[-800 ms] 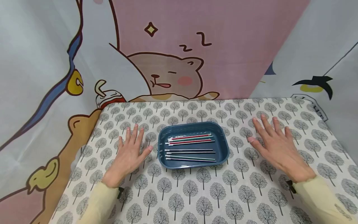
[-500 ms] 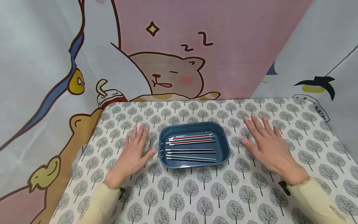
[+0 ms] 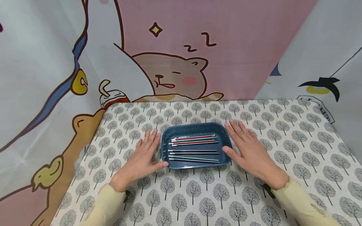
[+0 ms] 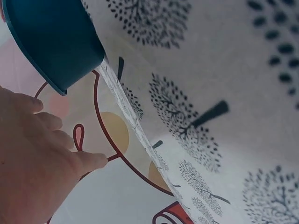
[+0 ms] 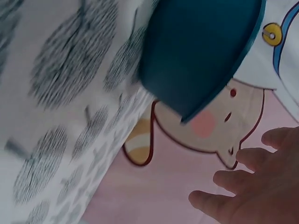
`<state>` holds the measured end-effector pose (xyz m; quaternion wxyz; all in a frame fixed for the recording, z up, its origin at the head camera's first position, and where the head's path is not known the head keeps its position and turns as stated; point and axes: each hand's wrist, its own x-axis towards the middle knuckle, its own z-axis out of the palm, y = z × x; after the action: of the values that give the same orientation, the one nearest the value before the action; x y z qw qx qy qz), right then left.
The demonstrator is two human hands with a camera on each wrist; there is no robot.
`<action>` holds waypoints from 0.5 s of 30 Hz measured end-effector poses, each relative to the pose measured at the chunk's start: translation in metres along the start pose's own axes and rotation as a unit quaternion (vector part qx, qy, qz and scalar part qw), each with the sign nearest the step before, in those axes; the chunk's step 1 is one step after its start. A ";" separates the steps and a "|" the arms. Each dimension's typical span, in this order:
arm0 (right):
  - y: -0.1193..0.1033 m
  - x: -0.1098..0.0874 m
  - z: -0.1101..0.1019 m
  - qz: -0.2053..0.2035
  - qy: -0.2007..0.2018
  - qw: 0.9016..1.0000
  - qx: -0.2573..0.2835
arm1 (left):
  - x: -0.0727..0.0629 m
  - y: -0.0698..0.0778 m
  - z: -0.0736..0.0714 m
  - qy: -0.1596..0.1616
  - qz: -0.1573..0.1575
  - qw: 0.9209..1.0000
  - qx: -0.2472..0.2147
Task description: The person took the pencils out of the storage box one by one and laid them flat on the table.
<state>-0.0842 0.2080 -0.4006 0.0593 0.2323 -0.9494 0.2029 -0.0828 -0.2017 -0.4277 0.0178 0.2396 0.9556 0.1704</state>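
Outstretched and gripping nothing, the left hand [image 3: 140, 161] and right hand [image 3: 251, 153] are closing in, bringing the tray [image 3: 195, 165] of pencils [image 3: 195, 143] within reach.

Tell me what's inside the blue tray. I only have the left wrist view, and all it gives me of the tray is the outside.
Observer: Head view shows thin pencil-like sticks lying lengthwise in the blue tray, in two groups with a gap between them.
Operator: Copy. The person's right grip is out of my frame. Where is it?
Observer: In the head view the right grip is spread open at the tray's right end, holding nothing; I can't tell whether it touches the tray.
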 end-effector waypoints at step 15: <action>-0.038 0.017 0.021 -0.067 -0.033 0.995 0.065 | 0.004 0.006 0.007 -0.033 0.006 0.999 0.005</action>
<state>-0.0822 0.1615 -0.4031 0.0258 0.3050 -0.9180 0.2520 -0.0828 -0.1929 -0.4319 0.0469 0.2509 0.9539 0.1578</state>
